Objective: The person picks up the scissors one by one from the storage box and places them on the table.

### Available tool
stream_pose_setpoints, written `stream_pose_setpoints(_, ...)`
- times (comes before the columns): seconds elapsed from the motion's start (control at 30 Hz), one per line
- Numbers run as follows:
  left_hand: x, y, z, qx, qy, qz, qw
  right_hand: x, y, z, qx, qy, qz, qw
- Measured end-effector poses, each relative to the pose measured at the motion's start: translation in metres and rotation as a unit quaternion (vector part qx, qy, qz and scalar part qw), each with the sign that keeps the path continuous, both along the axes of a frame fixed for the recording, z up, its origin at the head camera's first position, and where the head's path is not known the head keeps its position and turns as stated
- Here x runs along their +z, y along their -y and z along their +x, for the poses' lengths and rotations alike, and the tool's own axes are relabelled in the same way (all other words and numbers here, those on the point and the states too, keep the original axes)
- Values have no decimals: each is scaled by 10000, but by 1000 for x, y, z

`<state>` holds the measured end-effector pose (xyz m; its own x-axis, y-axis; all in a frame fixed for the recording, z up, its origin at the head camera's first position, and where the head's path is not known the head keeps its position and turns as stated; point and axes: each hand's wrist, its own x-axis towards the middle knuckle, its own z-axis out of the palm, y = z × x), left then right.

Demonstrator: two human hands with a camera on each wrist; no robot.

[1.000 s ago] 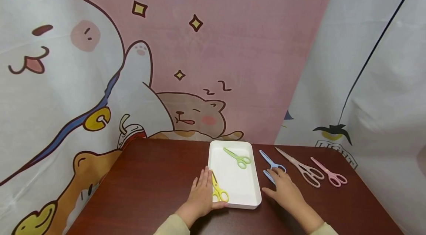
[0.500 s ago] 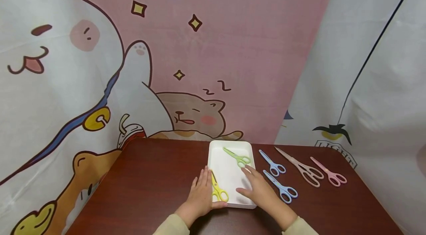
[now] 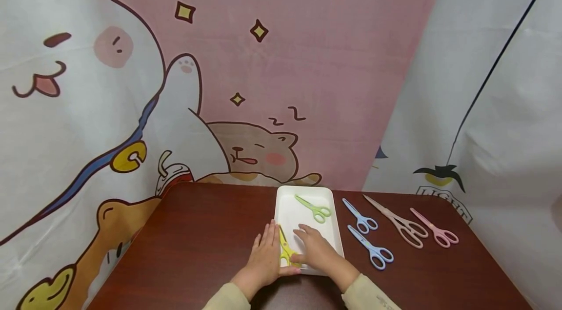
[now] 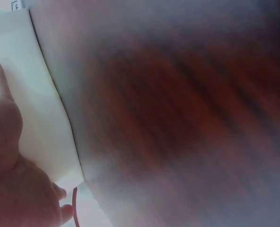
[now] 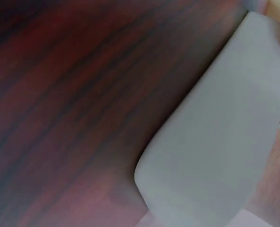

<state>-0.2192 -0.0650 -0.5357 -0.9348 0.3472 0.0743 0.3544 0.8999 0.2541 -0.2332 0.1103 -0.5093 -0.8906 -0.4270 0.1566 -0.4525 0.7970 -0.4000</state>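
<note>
A white tray [image 3: 285, 205] holds yellow scissors [image 3: 284, 244] at its near left and green scissors [image 3: 315, 210] toward the far end. My left hand [image 3: 263, 257] lies along the tray's left side with straight fingers, its thumb reaching past the near corner. Over the near part of the tray is my right hand [image 3: 318, 250], fingers spread, thumb overlapping the yellow scissors' handles in the head view. The left wrist view has part of the left hand [image 4: 10, 165] against the tray's outer wall [image 4: 43, 109]. In the right wrist view, the tray wall [image 5: 215, 137] partly hides the right hand.
Right of the tray lie two blue scissors [image 3: 357, 215], larger light-pink scissors [image 3: 395, 219] and small pink scissors [image 3: 432, 226]. All rest on the dark red-brown table [image 3: 210, 232]. Behind its far edge hangs a cartoon-printed cloth [image 3: 338, 80].
My right hand has moved left, from over the nearer blue scissors, across the tray to the yellow scissors. The left hand and the tray have stayed in place.
</note>
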Motion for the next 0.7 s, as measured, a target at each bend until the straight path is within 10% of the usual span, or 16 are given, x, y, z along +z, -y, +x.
stream_pose_setpoints(0.7, -1, 0, 1, -20, -184, 52, 9998, -3, -4, -6, -291, -118, 83, 9995)
